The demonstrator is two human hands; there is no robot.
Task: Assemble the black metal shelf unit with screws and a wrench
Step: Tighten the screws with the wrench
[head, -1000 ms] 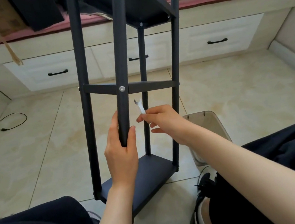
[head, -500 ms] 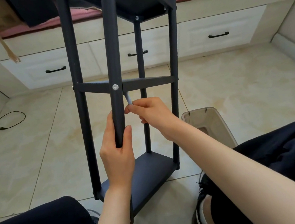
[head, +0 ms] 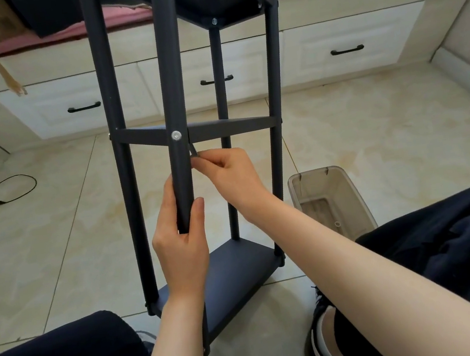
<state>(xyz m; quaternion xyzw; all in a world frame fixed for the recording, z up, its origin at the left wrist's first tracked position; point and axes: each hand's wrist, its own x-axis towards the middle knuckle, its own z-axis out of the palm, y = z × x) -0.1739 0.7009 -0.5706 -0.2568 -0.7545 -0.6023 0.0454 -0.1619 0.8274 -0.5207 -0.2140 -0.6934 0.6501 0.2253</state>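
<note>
The black metal shelf unit (head: pixel 127 193) stands upright on the tiled floor between my knees, with a bottom shelf, a middle shelf and a top shelf. My left hand (head: pixel 180 239) grips its near front post below the middle shelf. A silver screw head (head: pixel 176 135) shows on that post at the middle shelf's level. My right hand (head: pixel 229 175) pinches a small flat wrench (head: pixel 193 150), whose tip reaches up behind the post just under the middle shelf; the wrench's far end is hidden by the post.
A clear plastic bin (head: pixel 332 203) sits on the floor right of the shelf. White drawers with black handles (head: pixel 347 49) line the back wall under a pink cushion. A black cable (head: pixel 3 195) lies at the left. My dark-trousered legs and a shoe (head: pixel 323 343) frame the shelf.
My right hand has carried the wrench left and up, from free air right of the post to behind it under the middle shelf. The left hand keeps its grip on the post.
</note>
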